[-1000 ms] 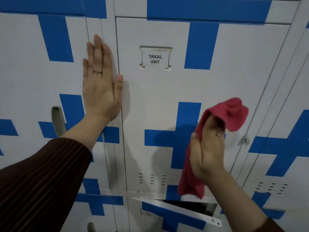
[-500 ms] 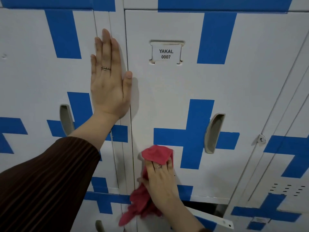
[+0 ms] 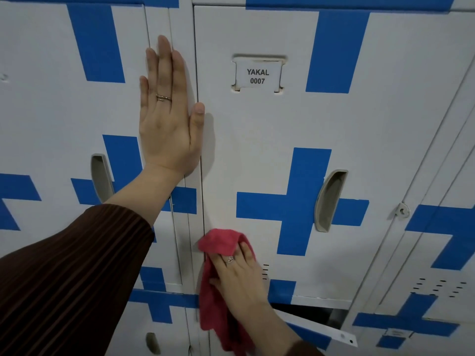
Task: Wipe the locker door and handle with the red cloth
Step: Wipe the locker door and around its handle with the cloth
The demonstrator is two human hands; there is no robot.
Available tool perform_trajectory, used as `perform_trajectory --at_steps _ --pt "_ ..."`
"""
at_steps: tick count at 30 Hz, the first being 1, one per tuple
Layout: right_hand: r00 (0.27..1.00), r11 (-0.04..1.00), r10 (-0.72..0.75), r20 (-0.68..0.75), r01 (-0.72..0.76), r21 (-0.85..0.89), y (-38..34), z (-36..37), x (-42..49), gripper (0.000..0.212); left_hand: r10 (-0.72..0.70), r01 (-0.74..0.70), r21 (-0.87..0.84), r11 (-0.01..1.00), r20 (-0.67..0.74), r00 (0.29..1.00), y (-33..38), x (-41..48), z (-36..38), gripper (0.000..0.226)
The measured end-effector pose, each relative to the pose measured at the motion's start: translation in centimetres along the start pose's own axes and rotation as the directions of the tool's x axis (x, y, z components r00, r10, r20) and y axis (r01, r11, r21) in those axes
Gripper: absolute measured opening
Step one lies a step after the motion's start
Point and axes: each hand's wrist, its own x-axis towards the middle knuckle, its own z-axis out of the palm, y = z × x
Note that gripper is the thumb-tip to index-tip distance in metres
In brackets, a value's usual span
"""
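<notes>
Sleeve (image 3: 64,273) of ribbed brown cloth fills our near left. Near the bottom centre, our right hand (image 3: 239,281) presses the red cloth (image 3: 218,286) flat against the lower left corner of the locker door (image 3: 270,129), fingers spread over it. Right of that, the recessed handle (image 3: 330,200) sits untouched. Farther up, our left hand (image 3: 169,116) lies open-palmed, grasping nothing, just left of the label (image 3: 257,76) reading YAKAL 0007.

Locker room: labelled blue-and-white metal lockers (image 3: 282,129).
</notes>
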Motion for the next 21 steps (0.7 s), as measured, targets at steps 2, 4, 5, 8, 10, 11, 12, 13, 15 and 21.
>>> perform_trajectory --at_steps 2,4,5,8,10,11,12,13,15,21 --pt "0.997 0.998 0.033 0.07 -0.036 0.043 -0.6 1.1 -0.3 0.094 -0.001 0.001 0.002 1.0 0.001 1.0 0.1 0.0 0.0 0.061" --pt "0.992 0.995 0.071 0.103 -0.078 0.061 -0.6 1.9 -1.0 0.098 0.0 0.0 0.003 1.0 0.002 1.0 0.1 0.0 0.0 0.061" --pt "0.991 0.994 0.084 0.101 -0.09 0.055 -0.4 2.2 -1.5 0.099 -0.001 0.001 0.004 1.0 0.002 1.0 0.1 0.1 0.0 0.061" --pt "0.991 0.993 0.115 0.067 -0.117 0.028 1.0 2.7 -3.4 0.098 -0.001 0.001 0.002 1.0 0.002 1.0 0.0 0.1 0.0 0.061" --pt "0.987 0.987 0.158 0.011 -0.158 0.011 2.5 2.6 -4.7 0.092 0.001 -0.001 0.001 1.0 0.0 1.0 0.1 0.1 0.0 0.061" --pt "0.983 0.983 0.182 -0.01 -0.182 -0.003 3.3 2.4 -5.3 0.085 0.003 -0.003 0.0 1.0 0.001 1.0 0.1 0.1 0.0 0.061" --pt "0.978 0.978 0.209 -0.02 -0.21 -0.013 4.2 2.1 -6.0 0.073 0.005 -0.005 0.0 1.0 0.002 1.0 0.0 0.1 0.0 0.061" --pt "0.971 0.97 0.241 -0.012 -0.241 -0.015 5.1 1.8 -6.7 0.062 0.005 -0.005 0.003 1.0 0.002 1.0 0.0 0.1 0.0 0.061" --pt "0.947 0.947 0.321 0.033 -0.32 -0.026 7.0 1.4 -8.3 0.06 0.004 -0.004 0.004 1.0 0.001 1.0 0.0 0.1 0.0 0.061" --pt "0.894 0.891 0.448 0.015 -0.445 -0.091 11.9 -0.1 -11.5 0.068 0.0 0.0 0.012 1.0 0.008 1.0 0.0 0.0 0.0 0.061"
